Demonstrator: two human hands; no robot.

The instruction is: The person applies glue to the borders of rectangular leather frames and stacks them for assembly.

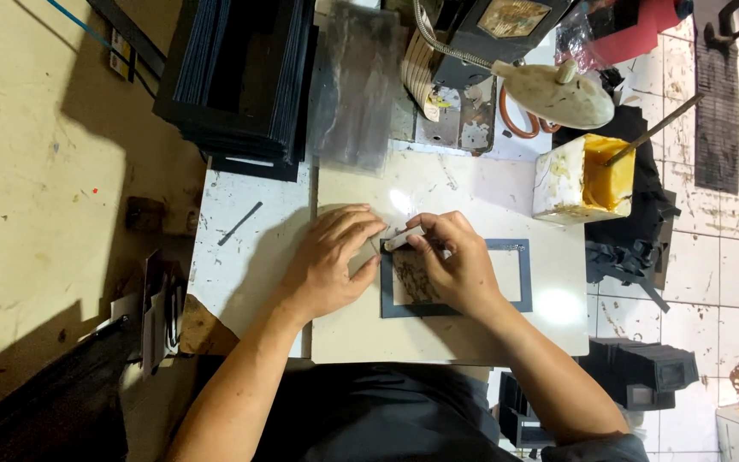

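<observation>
Head view: stacked dark frames [241,77] sit far left; left hand [331,261] presses flat, fingers spread, beside the blue-grey frame [523,278] on the white table [250,257]; right hand [455,265] pinches a small white tool [404,239] at its corner; yellow glue tub [583,180] stands right.

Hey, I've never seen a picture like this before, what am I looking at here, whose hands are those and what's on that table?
This is one picture from a camera worn on a person's head, looking straight down at their own two bare hands; there is no machine doing the work. On the pale work table lies a flat dark blue frame with a rectangular opening. The left hand presses down beside the frame's corner. The right hand rests on the frame and pinches a small pale stick-like tool. Behind them stand a white tub of yellow paste with a stick in it, and a stack of dark frames at the back left.
</observation>
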